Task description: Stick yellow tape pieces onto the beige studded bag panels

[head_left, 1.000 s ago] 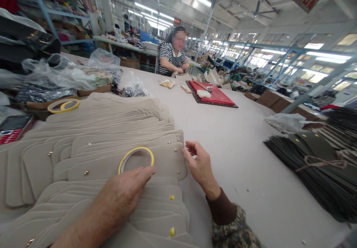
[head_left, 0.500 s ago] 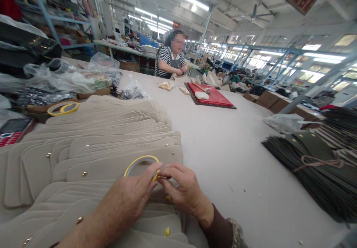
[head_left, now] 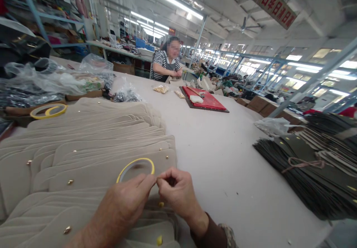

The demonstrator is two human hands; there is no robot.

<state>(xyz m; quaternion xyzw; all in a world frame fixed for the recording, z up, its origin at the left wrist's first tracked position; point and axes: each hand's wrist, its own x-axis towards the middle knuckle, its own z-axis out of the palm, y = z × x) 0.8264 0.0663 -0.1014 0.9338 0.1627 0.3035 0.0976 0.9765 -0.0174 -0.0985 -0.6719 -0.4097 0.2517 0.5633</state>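
My left hand grips the near rim of a thin yellow tape roll that stands over the overlapping beige leather pieces with small brass studs. My right hand is curled beside it, thumb and fingers pinched at the roll's right edge, where the two hands meet. What the right fingers pinch is too small to make out. Small yellow scraps lie on the pieces below my hands.
More yellow tape rolls lie at the far left. Plastic bags sit behind the beige pieces. A stack of dark pieces fills the right side. A red mat lies near a seated person in a striped top.
My right hand came from the bare table left to the tape roll and pinched at its edge. My left hand kept hold of the roll. The view drifted slightly right.
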